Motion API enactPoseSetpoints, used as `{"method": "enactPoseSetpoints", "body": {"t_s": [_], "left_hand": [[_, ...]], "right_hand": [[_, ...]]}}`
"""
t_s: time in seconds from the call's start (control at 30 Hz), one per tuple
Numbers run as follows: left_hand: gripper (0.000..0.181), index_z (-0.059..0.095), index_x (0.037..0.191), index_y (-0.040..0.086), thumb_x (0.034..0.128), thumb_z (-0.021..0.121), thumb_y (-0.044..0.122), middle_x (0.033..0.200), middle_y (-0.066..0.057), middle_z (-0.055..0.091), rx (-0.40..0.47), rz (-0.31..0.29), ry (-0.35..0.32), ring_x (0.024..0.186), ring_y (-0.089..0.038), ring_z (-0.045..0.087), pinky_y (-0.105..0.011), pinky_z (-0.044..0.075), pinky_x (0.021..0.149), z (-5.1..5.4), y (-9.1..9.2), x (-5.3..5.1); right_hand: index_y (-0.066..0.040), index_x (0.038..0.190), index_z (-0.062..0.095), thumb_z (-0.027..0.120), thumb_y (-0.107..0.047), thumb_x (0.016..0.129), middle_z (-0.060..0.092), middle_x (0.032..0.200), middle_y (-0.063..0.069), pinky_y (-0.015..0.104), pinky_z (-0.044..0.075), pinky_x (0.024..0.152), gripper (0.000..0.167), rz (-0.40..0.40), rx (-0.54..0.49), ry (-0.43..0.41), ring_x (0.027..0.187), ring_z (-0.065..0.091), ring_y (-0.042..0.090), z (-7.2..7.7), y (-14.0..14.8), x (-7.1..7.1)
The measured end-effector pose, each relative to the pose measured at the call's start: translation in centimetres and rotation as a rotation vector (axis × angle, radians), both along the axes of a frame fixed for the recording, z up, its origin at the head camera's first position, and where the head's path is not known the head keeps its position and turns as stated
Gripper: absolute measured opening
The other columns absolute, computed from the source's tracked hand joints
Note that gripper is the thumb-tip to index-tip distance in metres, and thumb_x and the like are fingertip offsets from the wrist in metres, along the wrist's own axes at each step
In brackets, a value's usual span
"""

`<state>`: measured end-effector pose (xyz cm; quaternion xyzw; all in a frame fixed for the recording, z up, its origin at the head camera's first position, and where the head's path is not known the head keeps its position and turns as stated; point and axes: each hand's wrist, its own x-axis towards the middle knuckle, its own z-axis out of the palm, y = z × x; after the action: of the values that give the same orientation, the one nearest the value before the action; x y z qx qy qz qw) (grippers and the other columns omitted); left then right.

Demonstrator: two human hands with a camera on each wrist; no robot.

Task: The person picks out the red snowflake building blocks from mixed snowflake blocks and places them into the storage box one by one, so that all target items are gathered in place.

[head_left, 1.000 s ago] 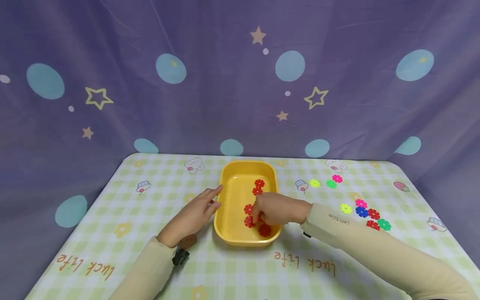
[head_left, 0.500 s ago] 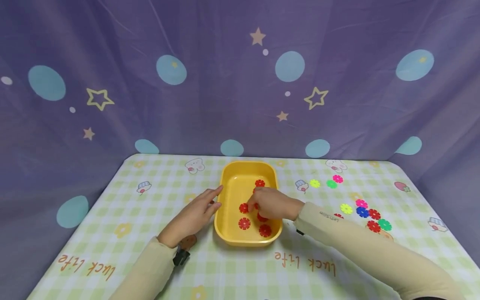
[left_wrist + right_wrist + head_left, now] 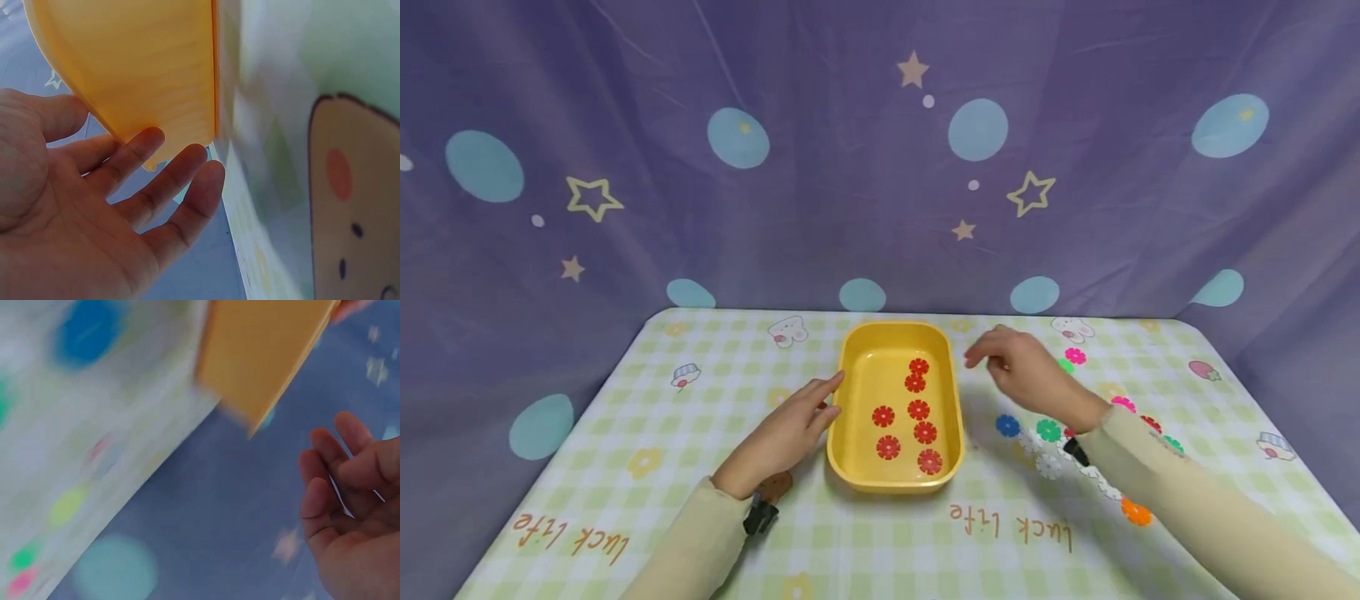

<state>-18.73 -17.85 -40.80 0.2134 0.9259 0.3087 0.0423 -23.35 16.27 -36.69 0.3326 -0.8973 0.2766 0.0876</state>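
Note:
A yellow plastic tray (image 3: 895, 482) stands mid-table. Several red snowflake-shaped discs (image 3: 888, 447) lie in it, mostly in a column along its right side, with two further left. My left hand (image 3: 782, 442) rests at the tray's left wall, fingers extended. In the left wrist view, the thumb of that left hand (image 3: 94, 200) meets the rim and nothing is gripped. My right hand (image 3: 1026, 371) hovers above the table right of the tray, fingers loosely bent. The right wrist view shows that right hand (image 3: 356, 494) holding nothing.
Right of the tray, snowflake discs lie scattered: a blue disc (image 3: 1008, 426), a green disc (image 3: 1048, 430), white discs (image 3: 1049, 466), an orange disc (image 3: 1136, 512) and a pink disc (image 3: 1076, 356). My right forearm covers some. A purple curtain (image 3: 850, 233) hangs behind the checkered tablecloth (image 3: 880, 542).
My right hand shifted red discs leftward inside the tray, then rose out and moved right. Blue, green, white and orange discs formerly under the forearm now show. My left hand stayed put.

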Motion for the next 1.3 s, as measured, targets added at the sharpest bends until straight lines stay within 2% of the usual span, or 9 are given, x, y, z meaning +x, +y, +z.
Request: {"method": "enactPoseSetpoints", "body": {"t_s": [0.1, 0.17, 0.23, 0.33, 0.43, 0.6, 0.8, 1.13, 1.3], "left_hand": [[0.052, 0.029, 0.149, 0.009, 0.1021, 0.045, 0.022, 0.134, -0.007, 0.049, 0.001, 0.001, -0.009, 0.111, -0.019, 0.054, -0.041, 0.043, 0.093, 0.0, 0.0, 0.0], [0.052, 0.028, 0.150, 0.010, 0.1022, 0.045, 0.022, 0.133, -0.007, 0.049, 0.002, 0.002, -0.016, 0.111, -0.019, 0.054, -0.041, 0.044, 0.093, 0.0, -0.1, 0.0], [0.052, 0.028, 0.150, 0.010, 0.1023, 0.045, 0.023, 0.133, -0.007, 0.049, 0.004, 0.000, -0.022, 0.111, -0.019, 0.054, -0.041, 0.044, 0.093, -0.1, -0.1, 0.0], [0.052, 0.028, 0.150, 0.010, 0.1023, 0.044, 0.023, 0.132, -0.007, 0.049, 0.003, 0.005, -0.028, 0.110, -0.018, 0.054, -0.041, 0.044, 0.092, -0.1, -0.1, 0.0], [0.052, 0.028, 0.150, 0.010, 0.1022, 0.045, 0.022, 0.132, -0.007, 0.049, 0.004, 0.007, -0.024, 0.109, -0.017, 0.054, -0.041, 0.044, 0.092, -0.2, -0.2, 0.0], [0.052, 0.028, 0.150, 0.009, 0.1022, 0.045, 0.021, 0.132, -0.008, 0.049, 0.012, 0.000, -0.017, 0.108, -0.018, 0.054, -0.040, 0.044, 0.091, -0.3, -0.1, -0.1], [0.052, 0.028, 0.150, 0.011, 0.1023, 0.045, 0.022, 0.133, -0.008, 0.049, 0.003, 0.006, -0.027, 0.110, -0.019, 0.054, -0.041, 0.044, 0.092, -0.3, 0.1, -0.1], [0.051, 0.028, 0.150, 0.009, 0.1024, 0.044, 0.022, 0.129, -0.007, 0.051, 0.007, -0.013, -0.019, 0.107, -0.017, 0.055, -0.039, 0.045, 0.090, 0.0, 0.2, -0.1], [0.052, 0.029, 0.149, 0.010, 0.1021, 0.045, 0.022, 0.128, -0.005, 0.052, 0.005, 0.002, -0.022, 0.107, -0.016, 0.055, -0.039, 0.045, 0.090, -0.2, 0.0, 0.0]], "right_hand": [[-0.010, 0.089, 0.074, 0.049, 0.010, 0.086, 0.068, 0.094, 0.002, 0.041, 0.049, 0.075, 0.032, -0.144, 0.033, -0.045, 0.091, 0.060, 0.025, -0.3, 5.2, 0.3], [-0.008, 0.093, 0.073, 0.053, 0.006, 0.088, 0.067, 0.096, 0.006, 0.043, 0.048, 0.077, 0.024, -0.229, 0.100, -0.132, 0.091, 0.059, 0.027, -0.8, 8.7, 0.6], [-0.005, 0.098, 0.072, 0.059, 0.000, 0.088, 0.066, 0.097, 0.009, 0.041, 0.050, 0.072, 0.017, -0.287, 0.167, -0.244, 0.087, 0.058, 0.026, -1.7, 12.1, 0.9], [0.001, 0.107, 0.067, 0.066, -0.010, 0.087, 0.062, 0.095, 0.010, 0.034, 0.050, 0.063, 0.023, -0.314, 0.244, -0.408, 0.077, 0.054, 0.021, -3.3, 16.2, 1.5], [0.003, 0.112, 0.063, 0.073, -0.016, 0.083, 0.060, 0.095, 0.010, 0.032, 0.049, 0.061, 0.036, -0.311, 0.268, -0.471, 0.074, 0.052, 0.019, -4.7, 18.6, 1.9], [0.002, 0.108, 0.065, 0.078, -0.016, 0.077, 0.059, 0.093, 0.008, 0.034, 0.048, 0.066, 0.038, -0.321, 0.264, -0.444, 0.077, 0.052, 0.020, -5.3, 20.1, 2.7], [-0.003, 0.089, 0.058, 0.079, -0.019, 0.076, 0.054, 0.075, 0.001, 0.033, 0.044, 0.060, 0.029, -0.403, 0.240, -0.526, 0.067, 0.048, 0.018, -5.6, 20.8, 3.2], [-0.001, 0.082, 0.060, 0.075, -0.018, 0.081, 0.052, 0.071, 0.001, 0.029, 0.043, 0.057, 0.023, -0.397, 0.245, -0.595, 0.063, 0.048, 0.018, -5.5, 21.1, 3.1], [0.001, 0.089, 0.057, 0.075, -0.029, 0.081, 0.051, 0.072, 0.003, 0.032, 0.042, 0.058, 0.036, -0.463, 0.265, -0.602, 0.064, 0.048, 0.019, -5.3, 21.1, 3.4]]}}
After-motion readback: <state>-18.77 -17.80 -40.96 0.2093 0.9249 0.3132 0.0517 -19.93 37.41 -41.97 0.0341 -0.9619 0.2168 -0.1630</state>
